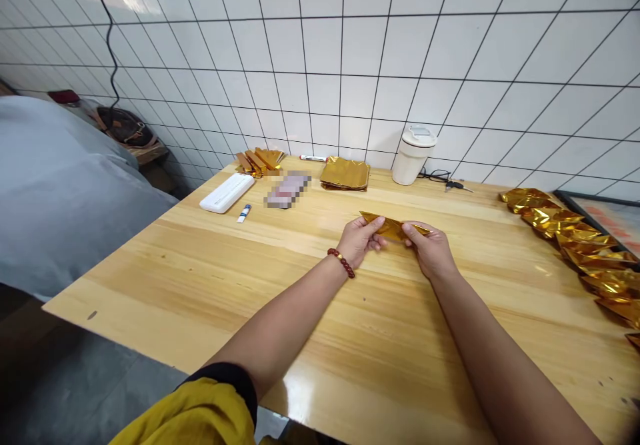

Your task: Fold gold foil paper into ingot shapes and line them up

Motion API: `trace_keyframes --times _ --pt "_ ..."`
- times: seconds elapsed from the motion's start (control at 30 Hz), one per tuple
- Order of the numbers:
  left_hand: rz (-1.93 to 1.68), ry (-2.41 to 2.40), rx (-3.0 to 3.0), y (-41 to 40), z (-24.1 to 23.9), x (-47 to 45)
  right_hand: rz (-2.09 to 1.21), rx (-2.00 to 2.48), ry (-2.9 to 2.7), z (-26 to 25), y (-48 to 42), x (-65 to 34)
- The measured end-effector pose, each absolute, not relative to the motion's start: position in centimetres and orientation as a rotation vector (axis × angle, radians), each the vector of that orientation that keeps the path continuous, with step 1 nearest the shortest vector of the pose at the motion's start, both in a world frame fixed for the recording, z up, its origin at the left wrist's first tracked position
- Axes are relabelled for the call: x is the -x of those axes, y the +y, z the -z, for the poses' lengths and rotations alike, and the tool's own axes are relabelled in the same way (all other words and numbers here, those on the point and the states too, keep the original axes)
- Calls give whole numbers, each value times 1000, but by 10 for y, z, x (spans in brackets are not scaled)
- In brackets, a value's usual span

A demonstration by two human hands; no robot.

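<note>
A folded piece of gold foil paper (pixel 393 229) is stretched between my two hands, above the middle of the table. My left hand (pixel 361 240), with a dark red bead bracelet at the wrist, pinches its left part, thumb on top. On its right part, my right hand (pixel 429 245) presses with the thumb, the fingers curled beneath. Both pointed ends of the foil paper stick out past the hands. Further back lies a stack of flat gold foil sheets (pixel 345 173). Along the right side runs a row of folded gold foil pieces (pixel 565 232).
On the wooden table (pixel 200 298) are a white box (pixel 227 193), a small glue-like tube (pixel 244 214), folded gold strips (pixel 260 161), a marker (pixel 313 158), a white cup (pixel 413 155), glasses (pixel 435 176) and keys (pixel 457 185). A blurred-out flat object (pixel 289 189) lies near the box.
</note>
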State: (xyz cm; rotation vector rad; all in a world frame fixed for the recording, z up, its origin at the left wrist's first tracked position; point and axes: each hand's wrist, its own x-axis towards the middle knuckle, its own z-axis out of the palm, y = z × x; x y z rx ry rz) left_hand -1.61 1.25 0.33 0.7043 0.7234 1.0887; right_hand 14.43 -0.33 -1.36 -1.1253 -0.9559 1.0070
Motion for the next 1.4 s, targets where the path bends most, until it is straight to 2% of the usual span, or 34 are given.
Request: trace_keyframes --times 0.73,1.07,1.4 --pt "-1125 728 -724 14 0 16 -957 1098 -1122 9 -12 -140" --pt "-1085 686 -700 13 -5 19 -967 1176 -958 14 -5 -143" --pt "-1069 698 -721 10 -5 20 -999 1055 -850 14 -3 -147"
